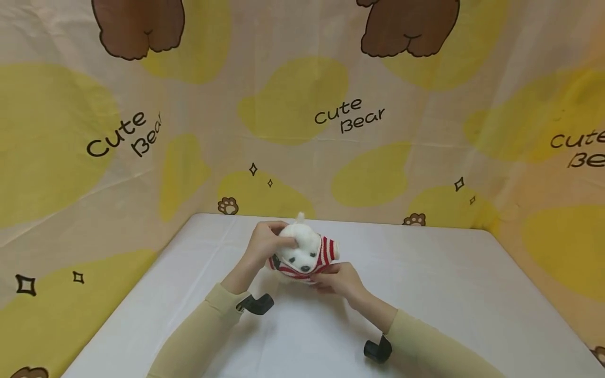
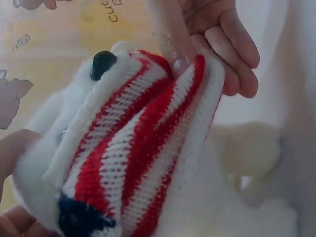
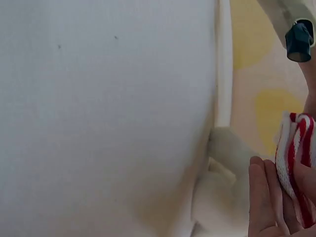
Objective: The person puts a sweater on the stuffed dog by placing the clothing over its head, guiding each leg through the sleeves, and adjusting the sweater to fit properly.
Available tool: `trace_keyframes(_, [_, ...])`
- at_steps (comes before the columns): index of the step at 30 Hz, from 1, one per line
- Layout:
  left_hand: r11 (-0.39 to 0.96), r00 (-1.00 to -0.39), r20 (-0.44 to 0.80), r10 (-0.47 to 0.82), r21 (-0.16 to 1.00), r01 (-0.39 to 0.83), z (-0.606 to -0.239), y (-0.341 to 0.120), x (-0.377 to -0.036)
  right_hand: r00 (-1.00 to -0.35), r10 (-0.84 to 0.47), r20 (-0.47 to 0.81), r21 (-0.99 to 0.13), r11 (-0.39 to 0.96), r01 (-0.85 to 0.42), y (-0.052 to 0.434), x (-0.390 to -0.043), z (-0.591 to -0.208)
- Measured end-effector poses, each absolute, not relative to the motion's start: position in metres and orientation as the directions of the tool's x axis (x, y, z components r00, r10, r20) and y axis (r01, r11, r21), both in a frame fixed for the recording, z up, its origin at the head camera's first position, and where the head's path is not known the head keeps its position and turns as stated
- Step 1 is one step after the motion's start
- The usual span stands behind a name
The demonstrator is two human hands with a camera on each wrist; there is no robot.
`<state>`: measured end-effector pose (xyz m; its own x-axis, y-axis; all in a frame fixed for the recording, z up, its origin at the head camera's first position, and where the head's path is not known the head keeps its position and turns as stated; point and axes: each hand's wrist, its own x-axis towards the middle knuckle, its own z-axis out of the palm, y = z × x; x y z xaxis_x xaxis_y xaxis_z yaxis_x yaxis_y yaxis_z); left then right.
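Plush dog (image 1: 302, 251) btwn both hands' grip

From my seat, the white worktop (image 1: 449, 294) lies bare to the right and left of the plush dog (image 1: 304, 253), giving either hand wide passage. The printed curtain (image 1: 302, 131) walls in the back and both sides, close behind the dog, so approach there is tight.

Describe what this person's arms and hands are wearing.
Both arms are covered by long, snug, pale beige sleeves reaching to the wrists. A small black camera mount is strapped at each wrist. The left hand and right hand are bare, without gloves.
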<state>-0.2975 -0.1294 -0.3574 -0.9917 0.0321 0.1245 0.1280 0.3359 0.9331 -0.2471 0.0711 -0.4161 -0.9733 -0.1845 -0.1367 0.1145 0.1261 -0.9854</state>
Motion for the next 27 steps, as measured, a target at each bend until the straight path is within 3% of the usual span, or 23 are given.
trace_keyframes(8, [0.411,-0.985,0.12,0.128,0.897,0.163,-0.354,-0.132,-0.298,-0.935,-0.345,-0.079,-0.983,0.185,0.015,0.102,-0.262,-0.414])
trace_keyframes(17, [0.422,-0.978,0.114,0.174,0.889,0.179,-0.351,-0.136,-0.299,-0.981,-0.146,0.125,-0.973,0.175,-0.15,0.125,-0.27,-0.387])
trace_keyframes(27, [0.411,-0.963,0.138,0.232,0.883,0.226,-0.354,-0.136,-0.302,-0.941,-0.197,0.274,-0.871,0.364,-0.33,0.115,-0.28,-0.391])
